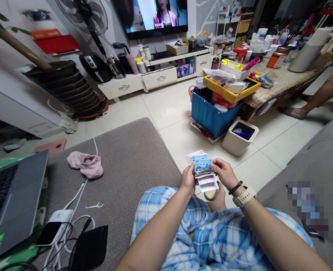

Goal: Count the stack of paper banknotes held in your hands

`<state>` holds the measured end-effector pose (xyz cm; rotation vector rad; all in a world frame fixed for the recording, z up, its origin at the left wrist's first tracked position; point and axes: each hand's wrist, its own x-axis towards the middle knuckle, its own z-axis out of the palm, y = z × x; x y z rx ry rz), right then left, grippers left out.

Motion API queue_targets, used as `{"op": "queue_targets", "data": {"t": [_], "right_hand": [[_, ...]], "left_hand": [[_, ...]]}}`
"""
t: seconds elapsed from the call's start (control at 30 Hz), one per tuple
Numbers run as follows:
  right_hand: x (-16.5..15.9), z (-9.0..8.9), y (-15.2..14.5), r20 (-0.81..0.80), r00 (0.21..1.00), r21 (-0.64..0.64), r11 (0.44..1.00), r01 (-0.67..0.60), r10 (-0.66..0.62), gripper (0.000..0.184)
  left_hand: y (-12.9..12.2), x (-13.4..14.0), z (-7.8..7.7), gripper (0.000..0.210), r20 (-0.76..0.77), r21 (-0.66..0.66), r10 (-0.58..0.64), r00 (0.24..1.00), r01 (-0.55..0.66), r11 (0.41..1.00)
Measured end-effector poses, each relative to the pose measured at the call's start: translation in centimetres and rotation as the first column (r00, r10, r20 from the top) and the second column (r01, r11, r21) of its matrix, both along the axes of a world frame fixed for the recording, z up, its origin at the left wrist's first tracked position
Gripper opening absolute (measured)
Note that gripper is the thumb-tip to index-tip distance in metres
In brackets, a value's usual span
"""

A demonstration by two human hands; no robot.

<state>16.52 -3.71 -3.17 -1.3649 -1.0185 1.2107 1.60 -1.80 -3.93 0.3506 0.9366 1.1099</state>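
A stack of paper slips (206, 176) is held over the plaid-covered lap (162, 214), gripped at its left edge by the left hand (187, 179) and pinched at its right edge by the right hand (225, 173). From the stack, the blue box (207, 113) is seen near 12 o'clock, the beige bin (234, 145) at 2, the pink socks (91, 165) at 9.
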Motion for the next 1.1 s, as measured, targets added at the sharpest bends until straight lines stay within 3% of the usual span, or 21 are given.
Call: {"op": "queue_targets", "data": {"t": [0.53, 0.73, 1.1], "right_hand": [[0.0, 0.5, -0.1, -0.022, 1.000, 0.013, 1.000, 0.010, -0.010, 0.041], [-0.2, 0.8, -0.1, -0.060, 0.997, 0.021, 0.999, -0.045, 0.046, 0.044], [-0.1, -0.4, 0.1, 0.018, 0.996, -0.004, 0.996, 0.092, -0.092, 0.047]], "left_hand": [[0.0, -0.1, 0.2, 0.034, -0.018, 0.016, 0.004, 1.000, -0.004, 1.000], [0.1, 0.0, -0.1, 0.037, -0.002, 0.022, 0.015, 1.000, -0.015, 1.000], [-0.2, -0.1, 0.4, 0.038, -0.033, 0.037, -0.042, 0.999, 0.043, 0.998]]}}
